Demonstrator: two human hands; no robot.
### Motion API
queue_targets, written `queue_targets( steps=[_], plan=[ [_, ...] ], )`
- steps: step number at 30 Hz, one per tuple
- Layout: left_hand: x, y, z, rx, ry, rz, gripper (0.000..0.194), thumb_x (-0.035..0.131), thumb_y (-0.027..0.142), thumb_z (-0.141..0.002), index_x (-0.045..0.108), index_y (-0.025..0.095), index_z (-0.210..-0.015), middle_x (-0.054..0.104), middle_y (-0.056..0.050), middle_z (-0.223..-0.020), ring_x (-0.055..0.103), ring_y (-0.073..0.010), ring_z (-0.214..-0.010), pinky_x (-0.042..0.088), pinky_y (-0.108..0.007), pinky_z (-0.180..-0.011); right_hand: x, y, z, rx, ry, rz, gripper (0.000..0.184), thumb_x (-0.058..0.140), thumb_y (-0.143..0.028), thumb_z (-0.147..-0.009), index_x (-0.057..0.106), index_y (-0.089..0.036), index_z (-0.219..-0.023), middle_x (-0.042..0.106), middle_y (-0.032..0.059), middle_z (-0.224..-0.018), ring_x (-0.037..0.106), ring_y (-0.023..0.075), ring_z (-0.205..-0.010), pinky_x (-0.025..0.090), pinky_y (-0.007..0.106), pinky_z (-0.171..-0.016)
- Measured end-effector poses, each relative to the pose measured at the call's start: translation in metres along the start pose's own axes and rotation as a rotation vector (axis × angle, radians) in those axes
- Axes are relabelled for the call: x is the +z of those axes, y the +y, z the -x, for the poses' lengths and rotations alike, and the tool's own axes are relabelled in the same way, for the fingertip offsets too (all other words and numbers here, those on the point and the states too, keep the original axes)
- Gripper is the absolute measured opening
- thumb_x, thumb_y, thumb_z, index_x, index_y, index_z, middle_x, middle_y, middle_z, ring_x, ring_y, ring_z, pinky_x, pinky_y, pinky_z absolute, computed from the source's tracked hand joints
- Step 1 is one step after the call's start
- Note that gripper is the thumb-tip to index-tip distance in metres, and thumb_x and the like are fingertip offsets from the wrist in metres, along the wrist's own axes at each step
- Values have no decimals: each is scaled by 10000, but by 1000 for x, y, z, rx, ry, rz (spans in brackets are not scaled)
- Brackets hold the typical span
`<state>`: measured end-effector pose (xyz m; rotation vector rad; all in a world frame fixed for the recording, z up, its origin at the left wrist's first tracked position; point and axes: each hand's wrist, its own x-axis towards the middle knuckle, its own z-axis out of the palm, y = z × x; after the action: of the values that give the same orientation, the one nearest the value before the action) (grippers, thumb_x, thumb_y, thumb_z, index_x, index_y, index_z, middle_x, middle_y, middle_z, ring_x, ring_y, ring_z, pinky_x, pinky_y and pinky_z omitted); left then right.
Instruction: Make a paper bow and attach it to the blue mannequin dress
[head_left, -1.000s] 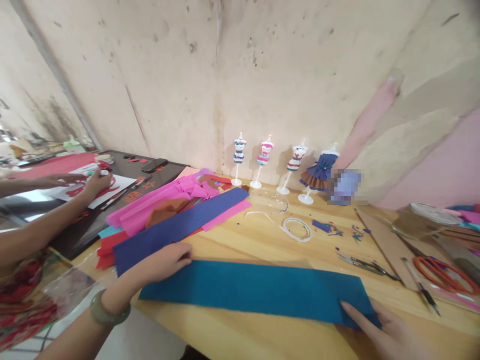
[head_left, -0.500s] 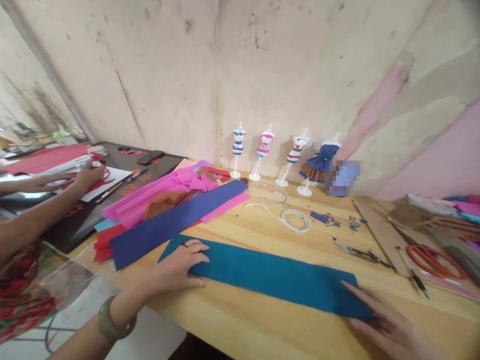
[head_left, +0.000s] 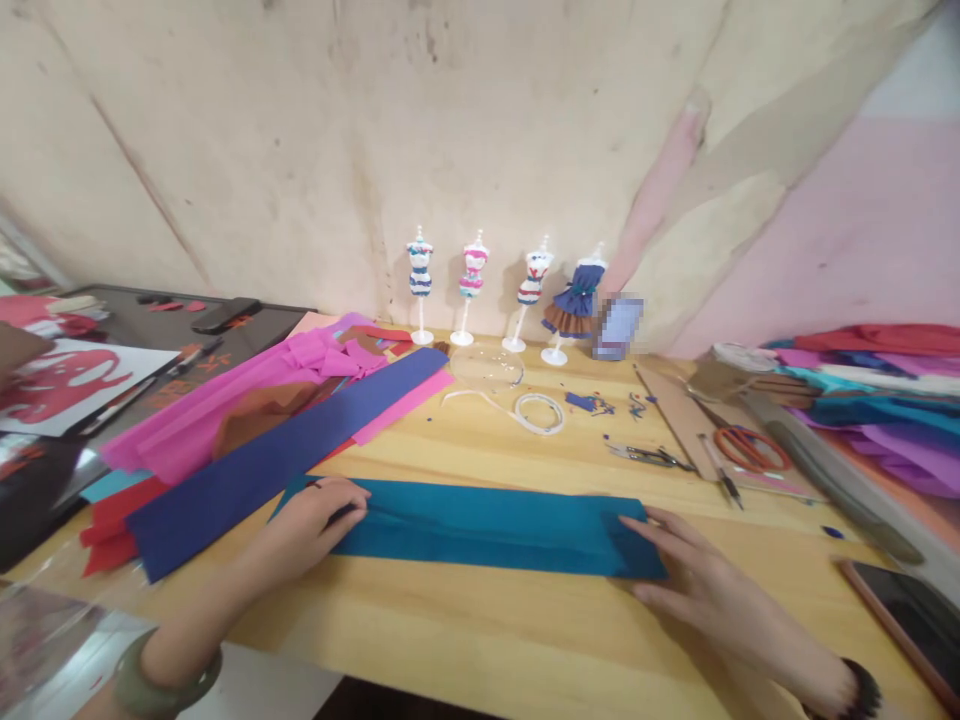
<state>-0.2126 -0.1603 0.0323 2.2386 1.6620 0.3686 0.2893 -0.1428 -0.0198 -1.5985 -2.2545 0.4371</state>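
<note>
A long teal sheet of crepe paper [head_left: 480, 522] lies flat across the wooden table [head_left: 480, 630]. My left hand [head_left: 307, 515] rests on its left end, fingers curled down onto the paper. My right hand [head_left: 701, 580] lies on its right end with the fingers stretched out flat. A dark blue crepe sheet [head_left: 300, 450] lies just behind the left hand, over pink crepe paper [head_left: 240, 400] and red paper [head_left: 112, 515].
Several small dress-form mannequins [head_left: 472, 290] stand by the wall. A white ribbon coil [head_left: 540, 412], small snips [head_left: 649, 458], orange scissors [head_left: 750, 448] and a cardboard strip [head_left: 679, 420] lie mid-table. Coloured paper is piled at right [head_left: 877, 400]; a phone [head_left: 911, 620] lies near the right edge.
The view has swung right, so the other person's arms at left are out of sight. Both my hands have slid inward along the teal sheet, which now lies closer to the table's middle.
</note>
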Motion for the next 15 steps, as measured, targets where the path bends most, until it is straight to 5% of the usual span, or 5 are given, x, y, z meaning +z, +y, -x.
queue_targets(
  steps=[6, 15],
  plan=[
    [2, -1, -3, 7, 7, -14, 314, 413, 407, -916, 652, 224, -827, 711, -50, -1094, 630, -236, -1066, 473, -352, -924, 6, -19, -5, -227, 174, 146, 502, 650, -441, -825, 614, -240, -1284, 450, 137, -1469, 395, 363, -1362, 429, 546, -1057],
    [3, 3, 5, 8, -47, -56, 240, 572, 431, -832, 682, 225, -778, 662, -72, -1207, 553, -281, -1180, 433, -407, -995, 13, -52, -13, -356, 51, 36, 211, 555, -328, -913, 758, -279, -942, 637, 86, -1278, 485, 323, -1298, 444, 562, -1042]
  ],
)
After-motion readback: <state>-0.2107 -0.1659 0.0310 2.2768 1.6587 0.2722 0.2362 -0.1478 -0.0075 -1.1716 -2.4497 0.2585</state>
